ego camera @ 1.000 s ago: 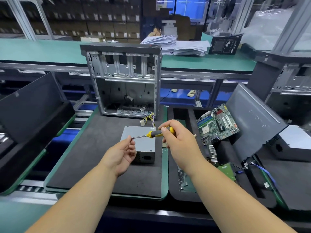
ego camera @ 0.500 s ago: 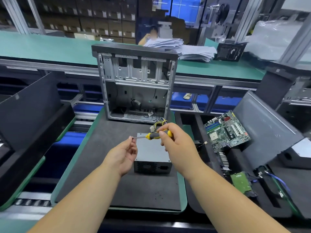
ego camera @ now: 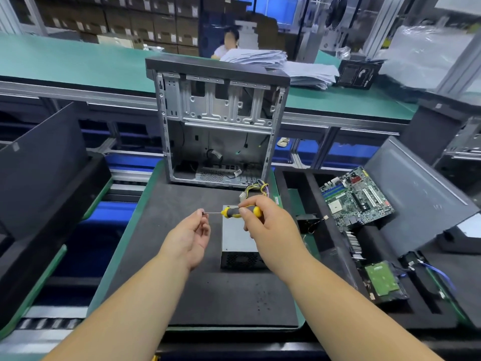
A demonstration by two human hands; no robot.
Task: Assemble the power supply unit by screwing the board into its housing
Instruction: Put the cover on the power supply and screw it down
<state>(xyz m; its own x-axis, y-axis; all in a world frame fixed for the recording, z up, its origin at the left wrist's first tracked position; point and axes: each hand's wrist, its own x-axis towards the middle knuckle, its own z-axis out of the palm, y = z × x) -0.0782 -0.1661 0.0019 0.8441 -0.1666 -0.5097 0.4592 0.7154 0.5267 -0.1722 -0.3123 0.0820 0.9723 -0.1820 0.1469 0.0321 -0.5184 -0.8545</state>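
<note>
Right hand (ego camera: 268, 230) grips the screwdriver (ego camera: 235, 212) handle. Left hand (ego camera: 191, 237) pinches its tip. Both held above the power supply unit (ego camera: 236, 241), which lies on the surface (ego camera: 182, 282).

Single head-worn wide-angle view, facing forward and down over dark foam mat (ego camera: 208, 295); forearms close at bottom edge, open case (ego camera: 218, 126) farther back, centre frame.

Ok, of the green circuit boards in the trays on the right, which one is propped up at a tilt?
The big motherboard, leaning against the grey panel. The small green board nearer you lies flat.
</note>
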